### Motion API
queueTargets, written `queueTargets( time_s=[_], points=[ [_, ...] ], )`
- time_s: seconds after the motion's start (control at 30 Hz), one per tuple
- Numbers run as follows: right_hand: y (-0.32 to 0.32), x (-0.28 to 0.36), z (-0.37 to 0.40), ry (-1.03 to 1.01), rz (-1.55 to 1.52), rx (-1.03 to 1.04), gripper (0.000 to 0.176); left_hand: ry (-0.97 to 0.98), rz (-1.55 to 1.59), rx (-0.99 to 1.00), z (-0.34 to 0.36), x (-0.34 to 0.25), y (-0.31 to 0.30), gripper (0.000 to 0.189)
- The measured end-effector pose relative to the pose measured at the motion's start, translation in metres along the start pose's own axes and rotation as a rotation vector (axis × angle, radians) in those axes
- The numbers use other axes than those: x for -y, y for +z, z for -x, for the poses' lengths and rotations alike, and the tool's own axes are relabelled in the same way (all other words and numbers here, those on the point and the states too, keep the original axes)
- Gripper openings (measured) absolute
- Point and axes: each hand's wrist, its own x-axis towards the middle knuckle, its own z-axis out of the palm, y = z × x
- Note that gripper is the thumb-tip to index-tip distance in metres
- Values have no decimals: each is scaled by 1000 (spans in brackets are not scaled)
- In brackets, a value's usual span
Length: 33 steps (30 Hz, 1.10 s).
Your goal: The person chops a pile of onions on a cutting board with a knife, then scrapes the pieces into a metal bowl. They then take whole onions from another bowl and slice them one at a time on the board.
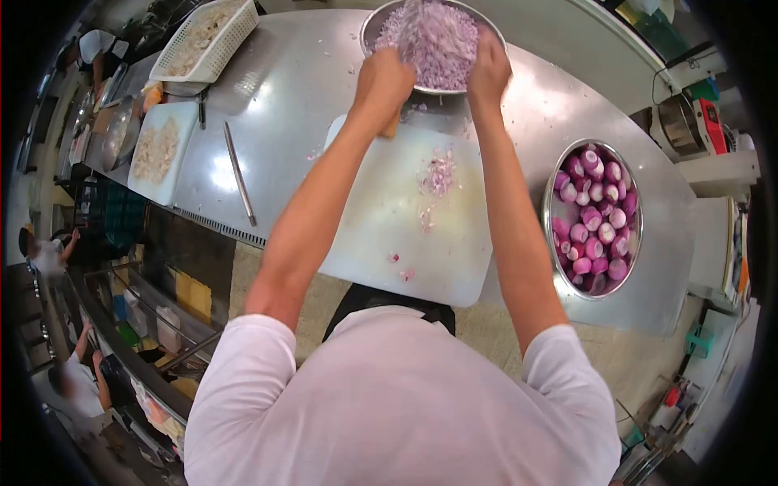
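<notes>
We seem to be turning or gathering chopped onion [446, 71] in the round bowl [442, 91] at 12 o'clock, beyond the cutting board [381, 219]. Our hands are apart: the left hand [385, 83] curls at the near rim, the right hand [489, 71] sits at the right rim; blur hides what either grips. Next, we judge, calls for steadying the bowl and minding the wooden piece [391, 127] by our left wrist. Onion scraps [438, 174] dot the board; whole onions [593, 212] fill the oval bowl [599, 296] at 3 o'clock; a metal rod [239, 174] lies at 9.
</notes>
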Motion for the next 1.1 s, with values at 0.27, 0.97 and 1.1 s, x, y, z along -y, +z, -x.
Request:
queueTargets(
  time_s=[0.27, 0.97, 1.1],
  points=[
    [-87, -96, 163, -268, 807, 500, 46, -142, -198, 284, 158, 84, -113, 23],
    [-108, -9, 317, 68, 878, 437, 95, 322, -144, 421, 205, 127, -100, 36],
    [-85, -21, 308, 31, 767, 372, 81, 223, -354, 295, 196, 144, -94, 31]
  ],
)
